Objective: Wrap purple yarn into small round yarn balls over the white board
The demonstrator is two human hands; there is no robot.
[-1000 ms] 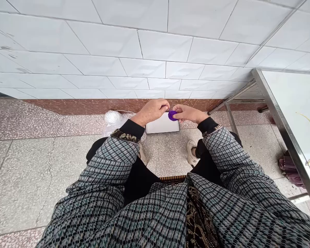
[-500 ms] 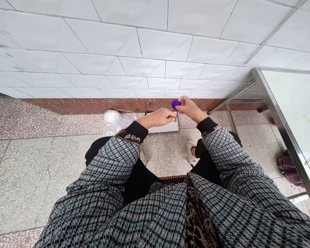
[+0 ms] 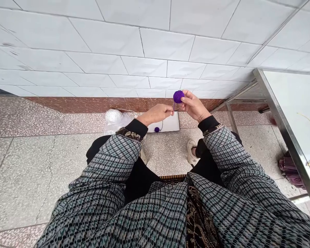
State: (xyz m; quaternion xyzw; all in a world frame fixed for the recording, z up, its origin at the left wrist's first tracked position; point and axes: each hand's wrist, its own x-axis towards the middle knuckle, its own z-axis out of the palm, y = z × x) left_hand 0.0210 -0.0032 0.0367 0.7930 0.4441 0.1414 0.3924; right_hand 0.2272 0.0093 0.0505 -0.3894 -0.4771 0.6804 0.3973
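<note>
In my right hand (image 3: 193, 105) is a ball of purple yarn (image 3: 178, 96), pinched between thumb and fingers at its right side. My left hand (image 3: 160, 113) is closed on a purple yarn strand (image 3: 174, 106) that hangs from the ball. Below the hands, a shallow white tray or box lid (image 3: 170, 124) with a dark rim lies on the floor. A smaller purple yarn ball (image 3: 157, 129) sits in it near the front edge, and a thin strand rises from it toward my left hand. My left forearm covers part of the tray.
White yarn (image 3: 113, 116) in clear plastic lies on the floor, left of the tray. A tiled wall (image 3: 155, 69) rises ahead. At the right stands a metal-framed table (image 3: 276, 110), with a dark purple cloth-like item (image 3: 290, 168) beneath. My shoes (image 3: 192, 151) flank the tray's front.
My right hand has raised and turned the purple ball, which shows more fully. My left hand has shifted slightly up and left. The smaller ball in the tray has come into view.
</note>
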